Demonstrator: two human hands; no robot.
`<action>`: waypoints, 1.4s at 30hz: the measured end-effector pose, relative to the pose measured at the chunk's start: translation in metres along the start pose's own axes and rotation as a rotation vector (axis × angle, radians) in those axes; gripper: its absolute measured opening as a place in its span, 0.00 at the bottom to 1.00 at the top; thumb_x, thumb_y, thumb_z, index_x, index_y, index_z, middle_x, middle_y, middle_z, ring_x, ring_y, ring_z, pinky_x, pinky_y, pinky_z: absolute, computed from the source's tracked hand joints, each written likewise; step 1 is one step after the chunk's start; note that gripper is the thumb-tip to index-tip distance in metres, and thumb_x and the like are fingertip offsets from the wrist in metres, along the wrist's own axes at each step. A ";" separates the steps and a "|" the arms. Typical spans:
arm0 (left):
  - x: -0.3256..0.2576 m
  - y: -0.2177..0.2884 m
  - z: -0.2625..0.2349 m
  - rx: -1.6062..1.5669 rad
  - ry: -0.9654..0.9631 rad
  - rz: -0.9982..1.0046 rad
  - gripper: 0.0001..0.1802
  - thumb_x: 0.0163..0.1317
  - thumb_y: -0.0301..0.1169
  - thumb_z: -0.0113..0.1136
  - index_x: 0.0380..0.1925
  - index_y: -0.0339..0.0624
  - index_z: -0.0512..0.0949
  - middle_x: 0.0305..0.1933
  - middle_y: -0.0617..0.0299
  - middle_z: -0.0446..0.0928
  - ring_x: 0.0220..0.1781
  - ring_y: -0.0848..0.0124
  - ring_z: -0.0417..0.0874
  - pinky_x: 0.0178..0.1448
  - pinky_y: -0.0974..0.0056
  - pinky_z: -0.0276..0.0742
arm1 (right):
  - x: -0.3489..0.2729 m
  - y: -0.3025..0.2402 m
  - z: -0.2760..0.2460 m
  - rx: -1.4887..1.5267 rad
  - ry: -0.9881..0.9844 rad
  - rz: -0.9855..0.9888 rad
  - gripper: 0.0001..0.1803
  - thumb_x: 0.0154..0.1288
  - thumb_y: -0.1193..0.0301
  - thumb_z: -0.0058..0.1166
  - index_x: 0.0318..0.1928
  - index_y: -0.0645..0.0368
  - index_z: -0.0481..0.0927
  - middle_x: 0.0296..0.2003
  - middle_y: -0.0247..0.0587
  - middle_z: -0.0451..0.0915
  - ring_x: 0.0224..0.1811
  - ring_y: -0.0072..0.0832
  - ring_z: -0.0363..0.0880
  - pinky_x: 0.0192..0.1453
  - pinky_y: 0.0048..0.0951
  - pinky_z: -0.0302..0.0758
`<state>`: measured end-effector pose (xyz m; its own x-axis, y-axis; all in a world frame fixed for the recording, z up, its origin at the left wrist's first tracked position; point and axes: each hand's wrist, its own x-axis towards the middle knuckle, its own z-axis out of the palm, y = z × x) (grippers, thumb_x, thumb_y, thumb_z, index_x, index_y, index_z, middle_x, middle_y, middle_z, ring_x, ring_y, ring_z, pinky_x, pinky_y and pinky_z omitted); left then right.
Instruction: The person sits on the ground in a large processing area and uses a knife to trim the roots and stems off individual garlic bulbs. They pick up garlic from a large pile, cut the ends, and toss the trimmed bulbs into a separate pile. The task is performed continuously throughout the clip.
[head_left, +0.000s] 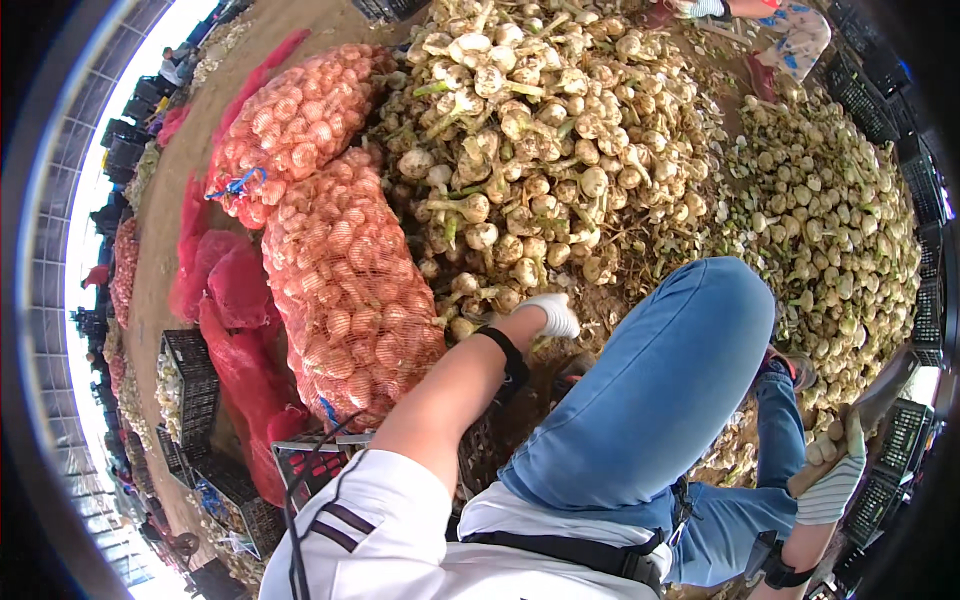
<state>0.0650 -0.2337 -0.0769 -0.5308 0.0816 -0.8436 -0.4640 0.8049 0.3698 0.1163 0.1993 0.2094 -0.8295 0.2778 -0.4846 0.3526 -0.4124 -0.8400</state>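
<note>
Two red mesh sacks (330,250) of onions lie left of onion heap (530,150) on ground, long axes running up-down, upper one tied with blue cord. Left hand (548,315), white-gloved, reaches into heap's near edge, grip hidden. Right hand (835,470), striped glove, closed round knife handle (880,395), blade pointing up-right. Black crates (195,385) lower left.

Two filled red mesh sacks (335,250) of bulbs lie side by side left of centre; upper sack tied with blue cord (238,184). Empty red mesh bags (240,340) heaped just left of them on dirt floor (175,170). Black plastic crates (195,385) stand lower left, some holding bulbs. More black crates (880,95) line right rim. Trimmed bulbs (850,230) spread loose at right. Another person's patterned trouser leg (795,35) at top right.
</note>
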 end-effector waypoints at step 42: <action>-0.299 0.248 0.044 -0.986 -0.057 0.940 0.31 0.50 0.21 0.66 0.55 0.39 0.66 0.44 0.61 0.72 0.44 0.76 0.75 0.49 0.71 0.75 | -0.090 -0.008 0.040 -1.421 -0.464 -1.135 0.14 0.31 0.66 0.57 0.24 0.55 0.73 0.17 0.39 0.69 0.22 0.40 0.72 0.26 0.40 0.67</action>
<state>0.1397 -0.0322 0.2496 -0.9056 0.4044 -0.1275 -0.2691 -0.3158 0.9099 0.1706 0.1424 0.2693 -0.8465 -0.4604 0.2673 -0.5300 0.7767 -0.3404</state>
